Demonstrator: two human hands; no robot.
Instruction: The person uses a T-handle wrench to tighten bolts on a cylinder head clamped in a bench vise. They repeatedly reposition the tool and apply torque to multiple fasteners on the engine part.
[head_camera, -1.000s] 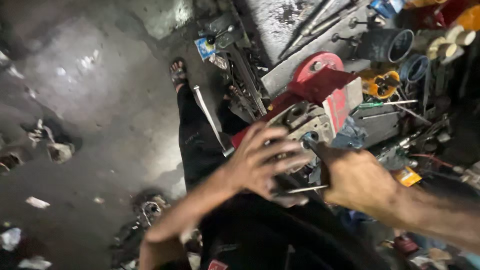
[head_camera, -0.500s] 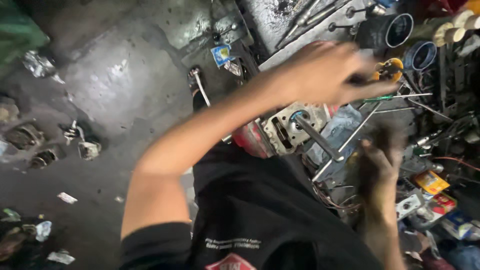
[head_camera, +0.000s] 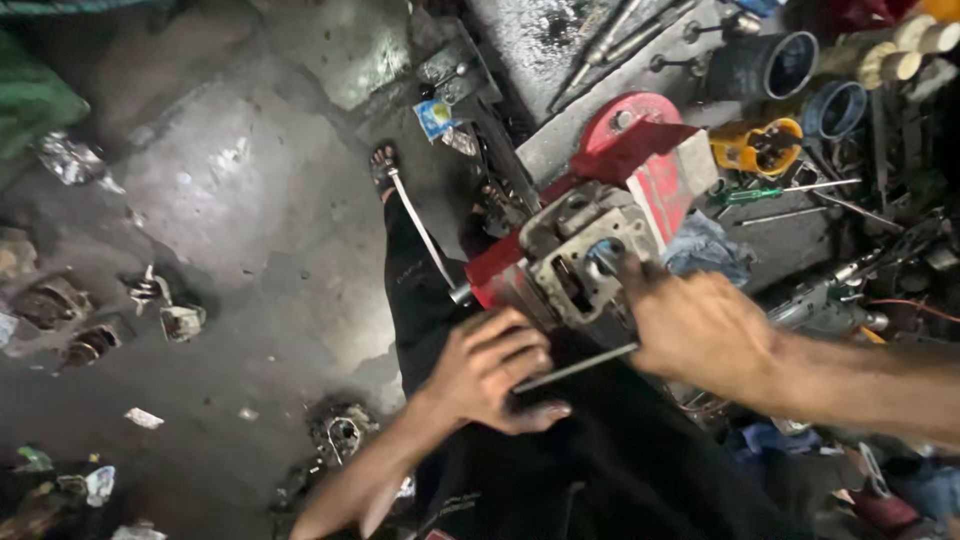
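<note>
Left hand (head_camera: 492, 372) down on the lap, fingers curled around the near end of a thin metal rod (head_camera: 575, 367), pinching it rather than gripping hard, probably just to keep it lined up. Right hand (head_camera: 700, 325) pressed flat against the grey metal engine block (head_camera: 575, 255), fingertips up at the round opening on its face, more bracing than grabbing; can't tell if anything is actually clamped under the palm. Hands close but not touching, rod running between them under the block.

Block itself resting on the thighs against black trousers (head_camera: 600, 460), tilted with the machined face up toward the camera, which makes sense for getting at the bolt holes. Bolted to a red housing (head_camera: 640, 150) behind it, so the whole lump looks like one small engine propped on the legs and leaning on the workbench edge.

Further out, usual shop mess: yellow tool (head_camera: 755, 145) and a green-handled screwdriver (head_camera: 750, 195) just beyond the red housing, within easy reach. Couple of dark round pipe fittings (head_camera: 765, 65) at the top right. Blue rag (head_camera: 705, 245) tucked right beside the block, looks handy for wiping. Sandalled foot (head_camera: 385, 165) stuck out on the stained concrete floor (head_camera: 200, 180), scraps of paper and junk scattered around on the left.
</note>
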